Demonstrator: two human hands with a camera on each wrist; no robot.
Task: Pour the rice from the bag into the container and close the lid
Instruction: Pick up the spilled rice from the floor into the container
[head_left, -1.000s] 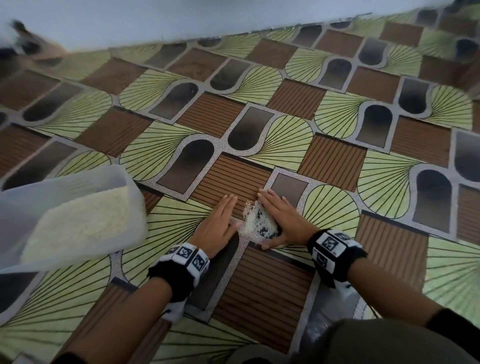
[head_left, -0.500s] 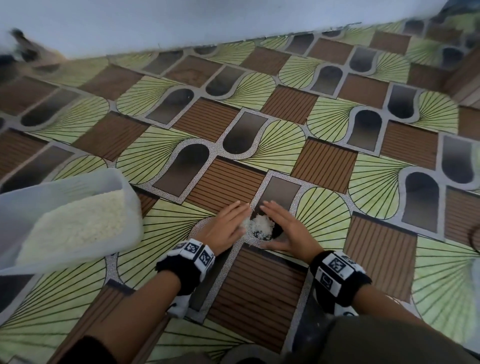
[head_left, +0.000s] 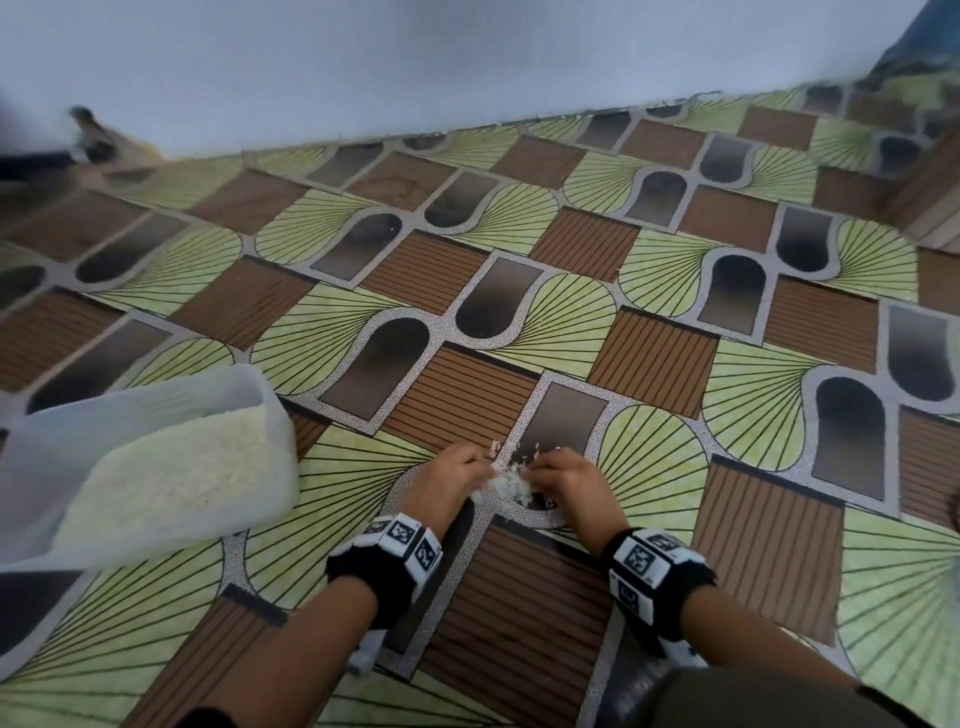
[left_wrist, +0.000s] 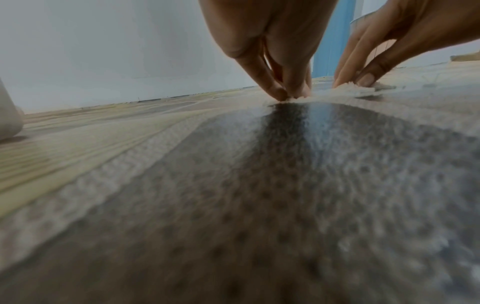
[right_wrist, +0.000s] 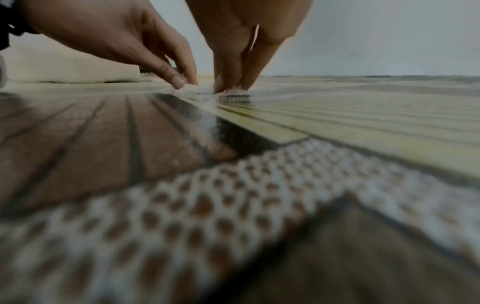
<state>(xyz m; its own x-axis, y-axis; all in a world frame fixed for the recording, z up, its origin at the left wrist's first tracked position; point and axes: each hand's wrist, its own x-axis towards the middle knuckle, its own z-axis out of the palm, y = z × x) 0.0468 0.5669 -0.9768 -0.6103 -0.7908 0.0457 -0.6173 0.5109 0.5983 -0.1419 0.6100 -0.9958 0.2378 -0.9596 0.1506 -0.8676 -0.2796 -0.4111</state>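
A small heap of loose white rice (head_left: 511, 483) lies on the patterned floor (head_left: 649, 364) between the hands. The left hand (head_left: 441, 480) and right hand (head_left: 563, 480) pinch at it with bunched fingertips. The translucent container (head_left: 275, 447), part-filled with rice, sits well left. No writing is legible.

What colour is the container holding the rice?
The container is translucent white plastic, with pale cream rice inside. The head view shows it best.
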